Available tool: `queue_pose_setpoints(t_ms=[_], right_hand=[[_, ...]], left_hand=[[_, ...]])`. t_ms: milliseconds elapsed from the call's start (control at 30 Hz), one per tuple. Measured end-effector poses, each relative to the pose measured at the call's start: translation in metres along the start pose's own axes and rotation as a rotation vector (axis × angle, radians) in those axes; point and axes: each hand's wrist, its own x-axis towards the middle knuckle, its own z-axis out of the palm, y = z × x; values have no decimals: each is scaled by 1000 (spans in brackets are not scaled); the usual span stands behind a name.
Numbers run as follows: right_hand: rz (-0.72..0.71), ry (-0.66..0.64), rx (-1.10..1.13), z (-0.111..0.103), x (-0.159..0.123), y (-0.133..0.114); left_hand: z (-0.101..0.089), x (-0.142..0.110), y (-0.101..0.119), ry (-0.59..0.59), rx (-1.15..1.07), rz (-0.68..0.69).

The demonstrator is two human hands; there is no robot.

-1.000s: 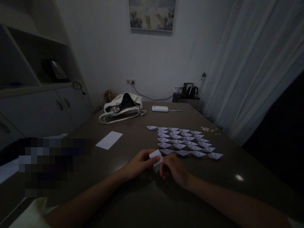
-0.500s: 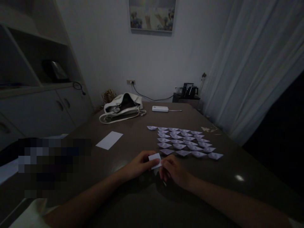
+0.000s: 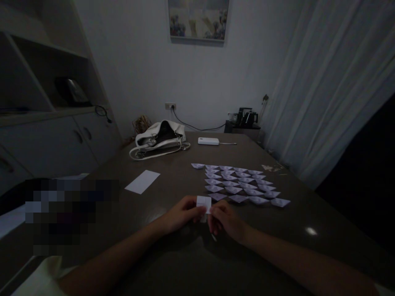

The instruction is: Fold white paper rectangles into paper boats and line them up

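Note:
A small folded piece of white paper (image 3: 204, 202) is held up between my two hands, just above the dark table. My left hand (image 3: 187, 211) pinches its left side, thumb on the near face. At its lower right corner, my right hand (image 3: 226, 220) grips the edge between thumb and fingers. A crease or flap line runs across the paper's face. Right beyond my hands, several folded paper boats (image 3: 237, 198) stand in rows. To the left a flat white sheet of paper (image 3: 142, 181) lies on the table.
A white handbag (image 3: 160, 142) sits open at the table's far left. A white power bank (image 3: 208, 141) with a short cable lies at the far edge. Behind are a black kettle (image 3: 249, 119) and a white curtain (image 3: 311, 82) on the right.
The folded paper has turned in my fingers and now stands straighter, its face showing a crease or flap line. My hands have barely moved; the boats and sheet stay put.

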Motion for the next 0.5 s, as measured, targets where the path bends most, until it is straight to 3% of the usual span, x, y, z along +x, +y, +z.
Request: queue_pose_setpoints(t_ms=[500], right_hand=[[43, 87, -14, 4, 0, -4]], left_hand=[[-1, -1, 3, -66, -15, 18]])
